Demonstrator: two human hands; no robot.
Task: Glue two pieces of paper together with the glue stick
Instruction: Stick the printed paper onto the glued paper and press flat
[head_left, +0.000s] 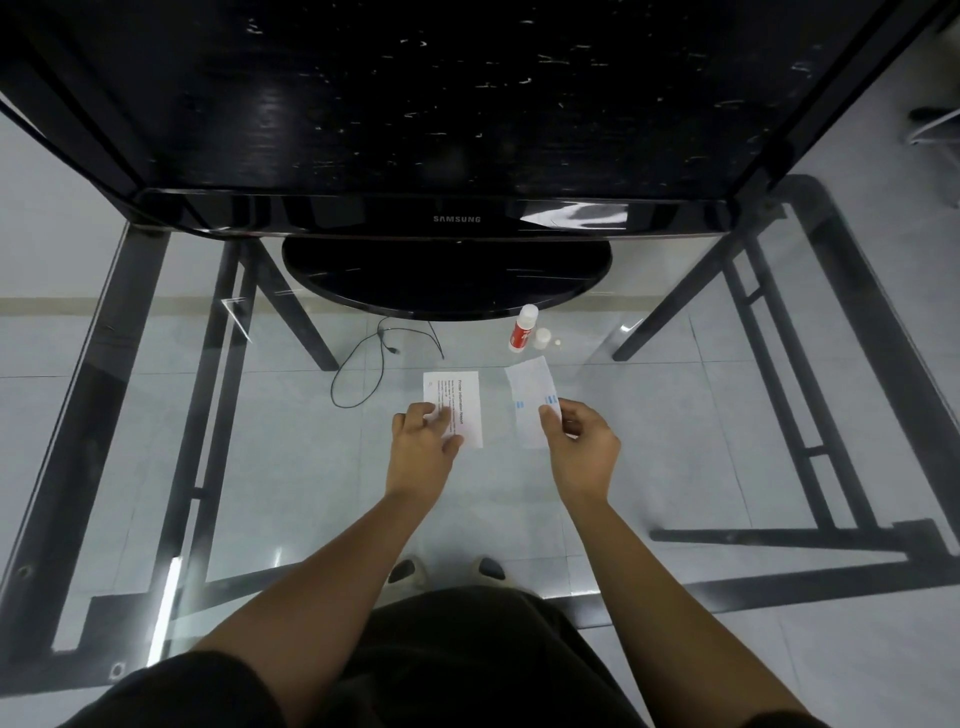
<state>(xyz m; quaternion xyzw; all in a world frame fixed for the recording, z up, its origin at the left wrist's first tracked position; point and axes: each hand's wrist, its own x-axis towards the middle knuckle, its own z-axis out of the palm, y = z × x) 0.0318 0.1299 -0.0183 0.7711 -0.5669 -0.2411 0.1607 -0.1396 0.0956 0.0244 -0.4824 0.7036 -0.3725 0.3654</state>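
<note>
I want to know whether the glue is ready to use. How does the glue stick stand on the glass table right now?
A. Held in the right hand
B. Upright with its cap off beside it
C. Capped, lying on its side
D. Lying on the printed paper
B: the glue stick stands upright near the monitor base, its small white cap sitting apart on the glass beside it, in neither hand.
</note>
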